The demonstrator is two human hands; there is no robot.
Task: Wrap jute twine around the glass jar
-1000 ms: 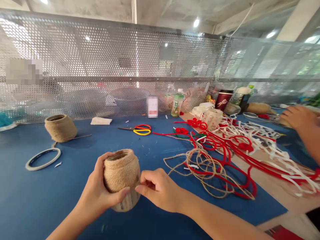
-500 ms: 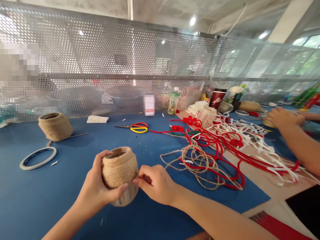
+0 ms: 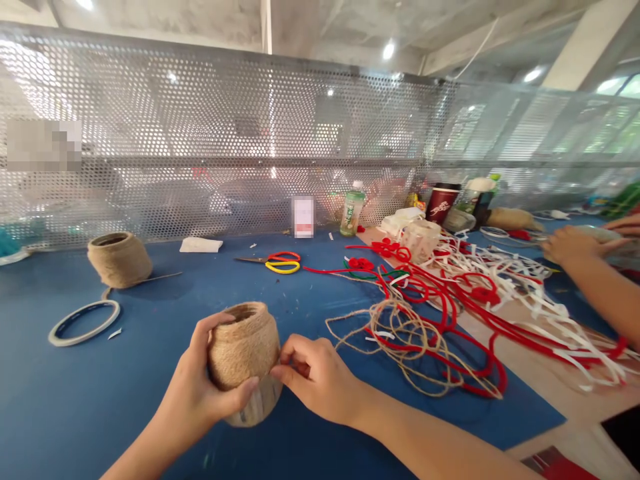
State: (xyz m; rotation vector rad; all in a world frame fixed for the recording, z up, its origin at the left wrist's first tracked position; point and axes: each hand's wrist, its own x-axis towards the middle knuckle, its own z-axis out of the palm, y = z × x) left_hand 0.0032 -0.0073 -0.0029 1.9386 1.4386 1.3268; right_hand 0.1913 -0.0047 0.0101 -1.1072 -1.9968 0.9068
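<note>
A jar (image 3: 244,353) stands in front of me, its neck and upper part wound with tan jute twine. Below the winding, its lower wall (image 3: 257,405) shows bare and see-through. My left hand (image 3: 200,377) is wrapped around the jar from the left, thumb across its front. At the jar's right side, by the lower edge of the winding, my right hand (image 3: 320,377) is closed in a pinch on the twine; the strand between the fingertips is mostly hidden. A loose tangle of jute twine (image 3: 400,340) lies to the right of this hand.
A twine-covered jar (image 3: 120,261) and a tape roll (image 3: 55,339) lie left. Scissors (image 3: 283,263) rest behind my jar. Red cords (image 3: 453,293), white strips (image 3: 545,313), a bottle (image 3: 353,212) and a cup (image 3: 443,203) are right, near a co-worker's hands (image 3: 573,247). Perforated metal panels (image 3: 200,133) border the table.
The view has shifted slightly, so everything sits a little lower and further right. Both my hands keep nearly the same hold on the jar. More of the co-worker's second hand shows at the right.
</note>
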